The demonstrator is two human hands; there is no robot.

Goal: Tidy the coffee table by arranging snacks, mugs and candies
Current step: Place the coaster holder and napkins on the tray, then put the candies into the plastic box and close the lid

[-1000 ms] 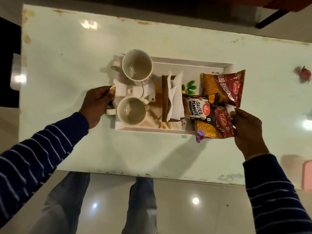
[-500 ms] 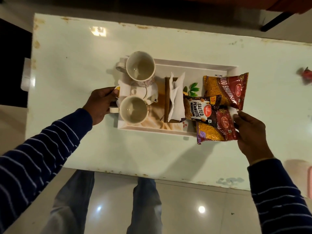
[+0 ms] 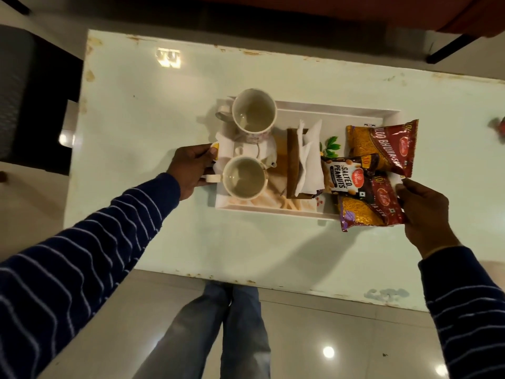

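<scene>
A white tray [image 3: 328,108] lies on the pale coffee table [image 3: 153,110]. On its left end stand two empty mugs, one far [image 3: 254,113] and one near [image 3: 243,178], with a small white pot between them. A brown napkin holder [image 3: 293,160] with white napkins sits mid-tray. Three snack packets overlap at the right end: salted peanuts [image 3: 341,177], aloo bhujia [image 3: 382,144] and a sev packet [image 3: 364,213]. My left hand [image 3: 191,170] grips the tray's left edge. At the right end, my right hand [image 3: 423,212] is closed with its thumb against the sev packet.
A red candy [image 3: 498,126] lies alone at the table's far right. A dark chair [image 3: 32,99] stands left of the table and a reddish seat with a black leg [image 3: 453,47] behind it. My legs are at the near table edge.
The view has shifted and shows more of the table's left side. Both hands stay at the tray's two ends, and nothing on the tray has moved.
</scene>
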